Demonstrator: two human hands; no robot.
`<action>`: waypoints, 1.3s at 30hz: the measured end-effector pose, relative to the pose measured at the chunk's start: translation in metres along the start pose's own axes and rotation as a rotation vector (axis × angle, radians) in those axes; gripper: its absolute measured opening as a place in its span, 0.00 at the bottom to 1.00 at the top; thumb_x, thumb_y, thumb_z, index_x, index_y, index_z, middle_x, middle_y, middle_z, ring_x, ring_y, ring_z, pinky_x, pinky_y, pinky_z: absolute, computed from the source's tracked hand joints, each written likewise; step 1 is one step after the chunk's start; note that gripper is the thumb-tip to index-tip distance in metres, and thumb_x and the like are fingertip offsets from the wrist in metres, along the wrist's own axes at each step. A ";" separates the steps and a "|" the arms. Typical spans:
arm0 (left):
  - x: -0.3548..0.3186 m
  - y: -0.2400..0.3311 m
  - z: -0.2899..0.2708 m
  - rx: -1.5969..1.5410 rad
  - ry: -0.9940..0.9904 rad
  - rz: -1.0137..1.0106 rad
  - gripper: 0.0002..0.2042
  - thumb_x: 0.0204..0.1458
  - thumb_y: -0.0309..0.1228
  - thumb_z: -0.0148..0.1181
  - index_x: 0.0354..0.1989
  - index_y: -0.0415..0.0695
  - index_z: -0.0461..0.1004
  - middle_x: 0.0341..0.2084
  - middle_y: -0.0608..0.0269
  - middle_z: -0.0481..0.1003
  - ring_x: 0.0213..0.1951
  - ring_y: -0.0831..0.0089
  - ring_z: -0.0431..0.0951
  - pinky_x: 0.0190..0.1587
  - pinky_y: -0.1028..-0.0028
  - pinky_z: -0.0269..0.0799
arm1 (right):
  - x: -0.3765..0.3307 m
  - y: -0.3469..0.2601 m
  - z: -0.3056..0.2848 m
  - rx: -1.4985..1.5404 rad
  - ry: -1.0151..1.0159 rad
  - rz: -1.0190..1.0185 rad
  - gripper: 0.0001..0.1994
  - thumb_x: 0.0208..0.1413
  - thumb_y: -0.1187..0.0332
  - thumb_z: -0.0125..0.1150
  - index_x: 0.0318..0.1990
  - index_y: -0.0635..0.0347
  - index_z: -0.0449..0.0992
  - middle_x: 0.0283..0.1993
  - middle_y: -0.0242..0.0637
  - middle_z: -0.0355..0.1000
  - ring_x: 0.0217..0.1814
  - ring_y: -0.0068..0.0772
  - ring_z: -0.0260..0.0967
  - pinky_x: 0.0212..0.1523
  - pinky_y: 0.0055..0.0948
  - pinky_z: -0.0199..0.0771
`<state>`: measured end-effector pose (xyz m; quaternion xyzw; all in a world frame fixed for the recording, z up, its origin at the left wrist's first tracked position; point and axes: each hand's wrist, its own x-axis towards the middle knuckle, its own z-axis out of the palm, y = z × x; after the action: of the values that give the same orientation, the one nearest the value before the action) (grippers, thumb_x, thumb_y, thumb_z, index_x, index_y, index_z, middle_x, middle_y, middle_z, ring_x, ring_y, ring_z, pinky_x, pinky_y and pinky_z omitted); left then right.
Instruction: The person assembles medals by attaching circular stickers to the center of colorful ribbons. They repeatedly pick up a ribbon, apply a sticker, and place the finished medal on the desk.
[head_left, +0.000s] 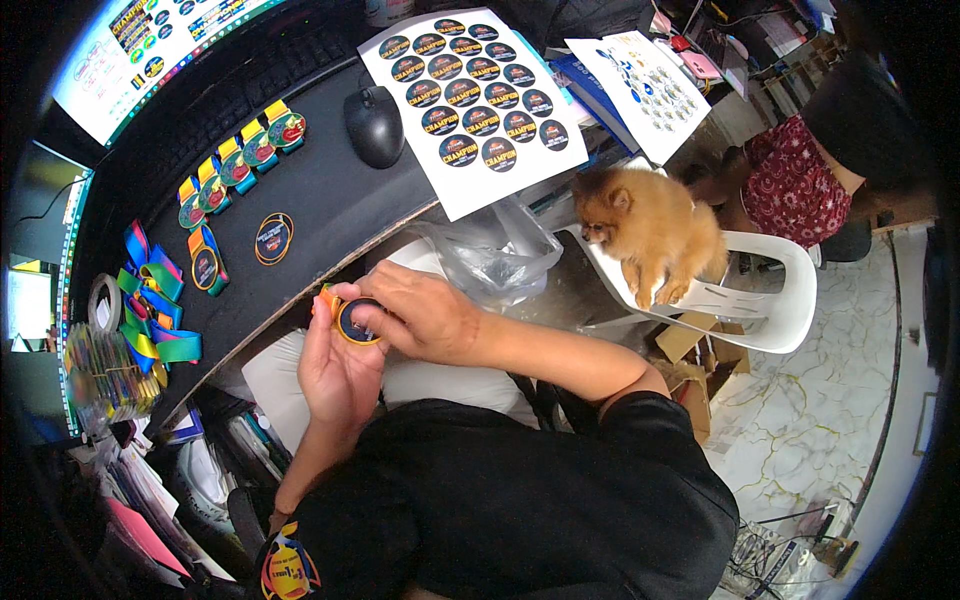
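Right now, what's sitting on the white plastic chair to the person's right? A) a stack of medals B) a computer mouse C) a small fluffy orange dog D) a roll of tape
C: a small fluffy orange dog sits on the seat of the white plastic chair, while the medals and the computer mouse lie on the black desk.

Black tabletop (330, 200): row of gold medals with coloured ribbons (240, 160) mid-surface, black computer mouse (374, 124) near far edge, white sheet of round dark stickers (470, 95) overhanging its right edge.
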<state>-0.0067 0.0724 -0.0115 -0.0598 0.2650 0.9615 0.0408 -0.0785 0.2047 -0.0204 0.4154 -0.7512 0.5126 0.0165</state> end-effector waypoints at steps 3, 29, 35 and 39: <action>-0.001 -0.001 0.001 0.008 0.018 -0.004 0.18 0.66 0.41 0.30 0.48 0.42 0.65 0.46 0.57 0.68 0.50 0.68 0.69 0.54 0.63 0.64 | -0.002 0.001 0.002 -0.004 0.017 0.011 0.15 0.52 0.67 0.59 0.46 0.63 0.70 0.35 0.44 0.67 0.38 0.47 0.68 0.38 0.36 0.70; 0.007 0.018 -0.019 0.097 0.065 -0.080 0.19 0.65 0.41 0.35 0.49 0.37 0.66 0.45 0.50 0.71 0.48 0.62 0.73 0.53 0.64 0.67 | 0.005 0.013 -0.003 0.337 -0.177 0.130 0.17 0.50 0.75 0.57 0.50 0.61 0.70 0.30 0.36 0.68 0.32 0.27 0.67 0.36 0.27 0.70; 0.004 0.021 -0.018 0.093 0.080 -0.069 0.17 0.65 0.39 0.36 0.47 0.39 0.67 0.46 0.54 0.72 0.49 0.63 0.73 0.52 0.65 0.69 | -0.006 0.019 0.013 0.336 -0.095 0.147 0.17 0.53 0.75 0.56 0.52 0.63 0.70 0.32 0.36 0.71 0.33 0.22 0.68 0.35 0.25 0.70; 0.004 0.022 -0.019 0.151 0.034 -0.055 0.17 0.65 0.39 0.36 0.46 0.39 0.67 0.43 0.55 0.72 0.47 0.64 0.74 0.50 0.66 0.70 | -0.002 0.016 0.018 0.403 -0.155 0.260 0.14 0.44 0.71 0.61 0.39 0.63 0.67 0.27 0.36 0.65 0.28 0.27 0.66 0.29 0.27 0.69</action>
<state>-0.0110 0.0439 -0.0168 -0.0800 0.3355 0.9362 0.0670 -0.0803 0.1941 -0.0424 0.3481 -0.6801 0.6165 -0.1903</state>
